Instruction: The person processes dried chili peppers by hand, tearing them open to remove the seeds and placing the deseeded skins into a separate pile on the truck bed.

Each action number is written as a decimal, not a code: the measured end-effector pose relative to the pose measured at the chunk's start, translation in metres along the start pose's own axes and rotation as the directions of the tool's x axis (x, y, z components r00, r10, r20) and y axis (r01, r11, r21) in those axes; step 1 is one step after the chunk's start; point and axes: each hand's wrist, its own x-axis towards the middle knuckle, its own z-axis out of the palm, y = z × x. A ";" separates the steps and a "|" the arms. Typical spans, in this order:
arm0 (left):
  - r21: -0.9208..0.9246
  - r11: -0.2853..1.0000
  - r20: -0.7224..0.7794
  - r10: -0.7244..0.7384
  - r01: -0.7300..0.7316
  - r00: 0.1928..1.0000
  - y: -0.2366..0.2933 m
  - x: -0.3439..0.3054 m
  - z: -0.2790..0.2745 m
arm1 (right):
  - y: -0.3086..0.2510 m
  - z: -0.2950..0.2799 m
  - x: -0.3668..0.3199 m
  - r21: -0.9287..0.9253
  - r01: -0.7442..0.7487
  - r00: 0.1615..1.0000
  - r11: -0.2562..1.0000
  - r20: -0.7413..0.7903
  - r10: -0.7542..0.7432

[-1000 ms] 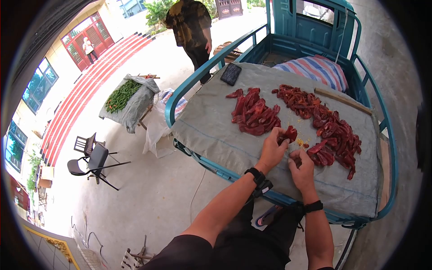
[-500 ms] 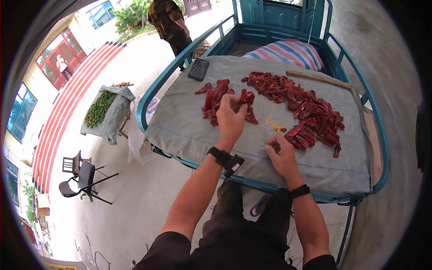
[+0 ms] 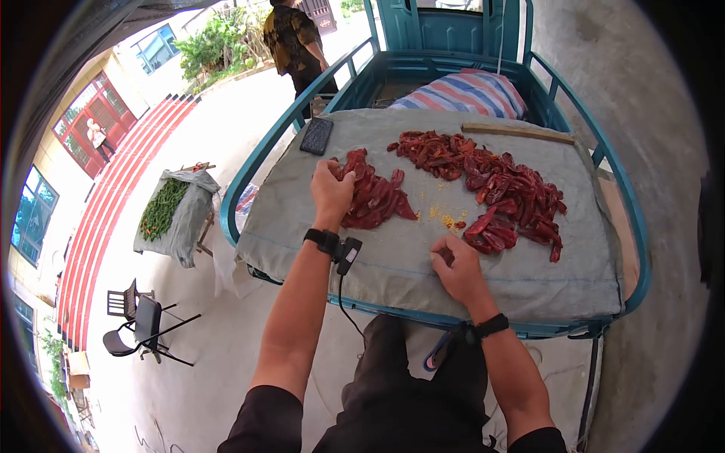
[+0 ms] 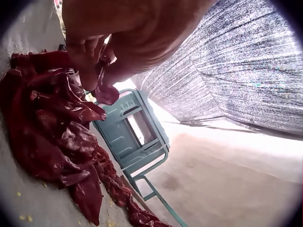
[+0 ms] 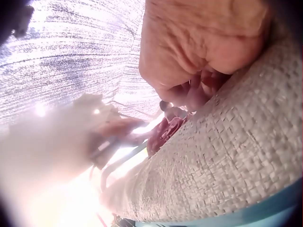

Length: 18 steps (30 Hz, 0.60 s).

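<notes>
My left hand point(image 3: 332, 198) is at the left edge of a heap of shiny dark red peppers point(image 3: 375, 198) on a grey woven sheet point(image 3: 377, 283). In the left wrist view its thumb and fingers pinch a red pepper point(image 4: 107, 93) above that heap. My right hand point(image 3: 459, 273) rests low over the sheet near the front edge, fingers loosely curled, with nothing seen in them. Just beyond it lie several flattened red peppers point(image 3: 491, 232), at the near end of a longer pile of split red peppers point(image 3: 521, 189). Yellow seeds point(image 3: 438, 215) are scattered between the two heaps.
The sheet covers the bed of a teal cargo vehicle with side rails point(image 3: 615, 177). A black phone-like slab point(image 3: 316, 137), a wooden strip point(image 3: 517, 134) and a striped bag point(image 3: 464, 94) lie farther back. Green peppers point(image 3: 165, 209) and chairs point(image 3: 149, 321) stand left; a person point(image 3: 293, 41) stands behind.
My left hand has carried a red pepper from beside the right hand across to the left heap's far left side. The right hand has drawn back slightly from the peppers. The head view has shifted.
</notes>
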 end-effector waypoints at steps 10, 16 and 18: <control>0.092 0.917 0.105 0.378 -0.387 0.920 0.077 -0.066 -0.005 | -0.005 -0.003 -0.001 0.006 0.018 1.000 1.000 -0.004 -0.018; -0.166 0.942 0.429 0.335 -0.291 0.839 0.074 -0.141 0.027 | 0.002 -0.001 -0.001 0.046 0.043 0.999 0.998 0.002 -0.043; -0.168 0.952 0.467 0.306 -0.256 0.830 0.066 -0.155 0.036 | 0.003 -0.003 -0.001 0.049 0.034 0.999 0.998 0.011 -0.035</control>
